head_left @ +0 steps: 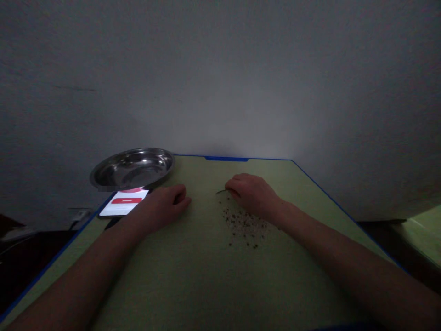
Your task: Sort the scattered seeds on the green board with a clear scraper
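My right hand (250, 191) is closed around what look like thin metal tweezers (221, 191). Their slim tip points left, just over the table, and the rest is hidden in the fingers. Below that hand lies a loose scatter of small dark beads or seeds (244, 225) mixed with pale grains, too small to name surely. My left hand (168, 200) rests on the table to the left of the scatter. Its fingers are loosely curled, with a gap between thumb and forefinger and nothing visible in them.
A shallow round steel basin (136, 168) stands at the table's back left. In front of it lies a phone (126, 202) with a lit screen, partly behind my left forearm. The pale green table (193, 276) has a blue edge and meets a grey wall (223, 78).
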`<control>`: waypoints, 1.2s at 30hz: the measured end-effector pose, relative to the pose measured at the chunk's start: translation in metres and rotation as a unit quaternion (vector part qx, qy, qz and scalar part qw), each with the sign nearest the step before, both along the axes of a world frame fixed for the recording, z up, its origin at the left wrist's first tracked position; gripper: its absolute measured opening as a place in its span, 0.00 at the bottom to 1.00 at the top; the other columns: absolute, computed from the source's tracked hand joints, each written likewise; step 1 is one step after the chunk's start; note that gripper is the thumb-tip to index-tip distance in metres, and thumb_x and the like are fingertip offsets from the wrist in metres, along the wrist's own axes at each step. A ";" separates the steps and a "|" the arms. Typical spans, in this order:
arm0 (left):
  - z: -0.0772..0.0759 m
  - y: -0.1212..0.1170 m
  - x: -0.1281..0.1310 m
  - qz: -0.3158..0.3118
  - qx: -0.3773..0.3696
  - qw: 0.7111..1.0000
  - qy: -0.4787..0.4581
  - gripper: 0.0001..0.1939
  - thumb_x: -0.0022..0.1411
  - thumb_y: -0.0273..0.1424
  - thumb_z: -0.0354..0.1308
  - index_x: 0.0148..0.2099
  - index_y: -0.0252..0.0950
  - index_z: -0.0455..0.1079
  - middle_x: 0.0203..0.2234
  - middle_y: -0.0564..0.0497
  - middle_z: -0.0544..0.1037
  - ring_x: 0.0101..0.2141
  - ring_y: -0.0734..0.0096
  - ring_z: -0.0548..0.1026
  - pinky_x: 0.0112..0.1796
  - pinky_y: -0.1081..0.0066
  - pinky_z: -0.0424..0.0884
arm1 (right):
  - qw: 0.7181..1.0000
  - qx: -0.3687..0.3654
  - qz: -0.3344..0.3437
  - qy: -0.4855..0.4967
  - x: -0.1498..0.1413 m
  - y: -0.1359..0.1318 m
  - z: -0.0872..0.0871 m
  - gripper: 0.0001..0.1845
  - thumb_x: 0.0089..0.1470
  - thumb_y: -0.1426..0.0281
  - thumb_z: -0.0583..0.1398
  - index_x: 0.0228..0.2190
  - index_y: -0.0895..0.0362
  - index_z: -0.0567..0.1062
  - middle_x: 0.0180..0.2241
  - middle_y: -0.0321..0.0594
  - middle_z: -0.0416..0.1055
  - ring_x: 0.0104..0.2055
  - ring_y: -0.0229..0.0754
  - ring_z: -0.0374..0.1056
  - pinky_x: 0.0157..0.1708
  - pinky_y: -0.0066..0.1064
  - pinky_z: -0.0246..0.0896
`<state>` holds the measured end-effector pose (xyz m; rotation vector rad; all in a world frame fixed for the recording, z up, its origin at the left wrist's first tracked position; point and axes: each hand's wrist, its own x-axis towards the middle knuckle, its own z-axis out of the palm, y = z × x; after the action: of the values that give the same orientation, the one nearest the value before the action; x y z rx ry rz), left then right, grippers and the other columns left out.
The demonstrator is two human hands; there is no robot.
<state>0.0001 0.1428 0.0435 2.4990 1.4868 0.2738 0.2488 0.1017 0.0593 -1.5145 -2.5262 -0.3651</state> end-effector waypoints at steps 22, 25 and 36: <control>-0.003 0.000 0.003 -0.009 0.019 1.000 -0.011 0.14 0.57 0.41 0.48 0.25 0.38 0.57 0.19 0.53 0.67 0.21 0.74 0.63 0.24 0.70 0.53 | 0.972 -0.101 0.003 0.212 0.055 -0.110 0.018 0.11 0.60 0.66 0.56 0.40 0.50 0.77 0.35 0.39 0.78 0.35 0.41 0.73 0.33 0.32 0.68; -0.003 0.001 0.003 -0.007 0.019 1.000 -0.008 0.14 0.57 0.40 0.48 0.24 0.38 0.57 0.19 0.53 0.67 0.20 0.74 0.63 0.24 0.70 0.53 | 0.950 -0.168 -0.047 0.258 0.068 -0.112 0.010 0.11 0.58 0.64 0.57 0.40 0.50 0.78 0.36 0.38 0.78 0.36 0.41 0.74 0.32 0.30 0.69; -0.002 0.001 0.006 0.007 0.009 1.000 0.005 0.14 0.56 0.41 0.48 0.24 0.38 0.57 0.19 0.54 0.66 0.21 0.74 0.63 0.24 0.70 0.54 | 0.924 -0.211 -0.124 0.294 0.080 -0.138 -0.020 0.12 0.57 0.64 0.56 0.37 0.51 0.79 0.35 0.40 0.79 0.34 0.43 0.74 0.32 0.33 0.70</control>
<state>0.0057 0.1442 0.0417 2.5086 1.5138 0.2776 0.3287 -0.0365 0.0393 -1.7519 -2.0067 0.5687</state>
